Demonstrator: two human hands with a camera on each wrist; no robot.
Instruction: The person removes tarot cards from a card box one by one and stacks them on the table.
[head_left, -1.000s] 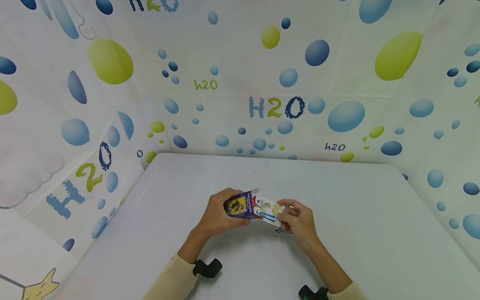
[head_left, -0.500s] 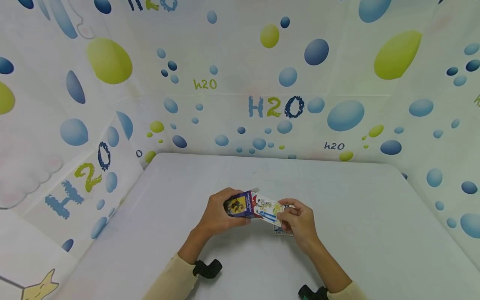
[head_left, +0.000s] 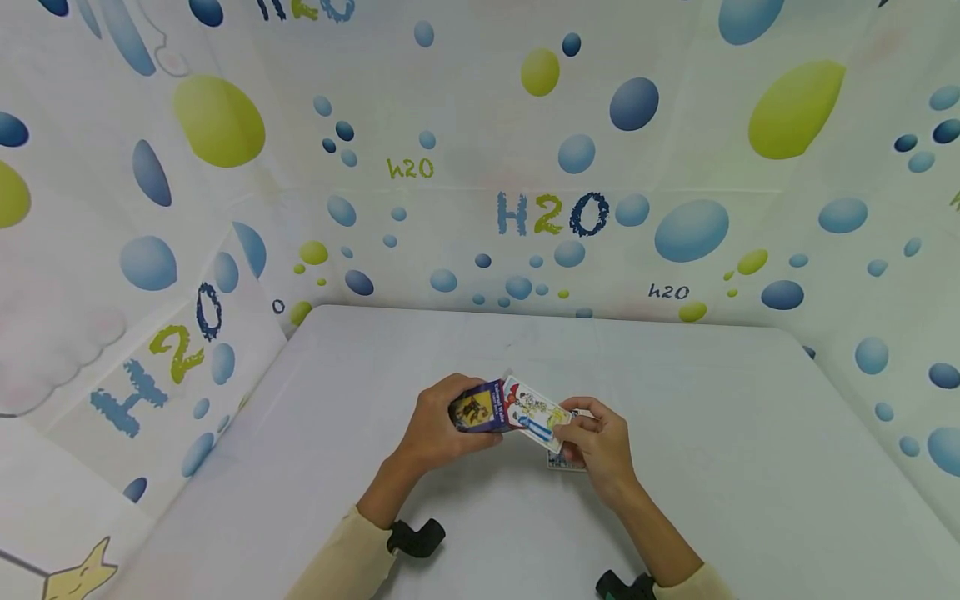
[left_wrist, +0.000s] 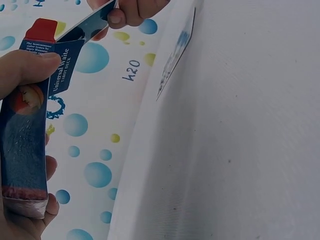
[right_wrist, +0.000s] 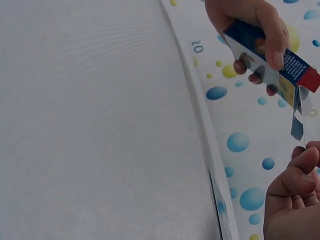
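My left hand (head_left: 435,429) grips a dark blue tarot card box (head_left: 476,408), lettered "Universal Waite Tarot Deck" in the left wrist view. Its open end faces right, with a red flap (left_wrist: 42,30) sticking out. At that mouth, a white-edged illustrated tarot card (head_left: 534,414) slants down to the right. The thumb and fingers of my right hand (head_left: 603,450) pinch the card's lower right end. Whether the card's other end is still inside the box cannot be told. Beneath my right hand, another card or small stack (head_left: 564,461) lies on the table, partly hidden.
A white-covered table (head_left: 360,358) spreads out around both hands. Behind it and along its left side hangs a white curtain (head_left: 465,108) printed with blue and green bubbles. Black camera mounts (head_left: 417,538) sit at both wrists.
The card has tilted more steeply and its upper left corner has risen at the box mouth. The box has turned slightly; both hands stay almost where they were.
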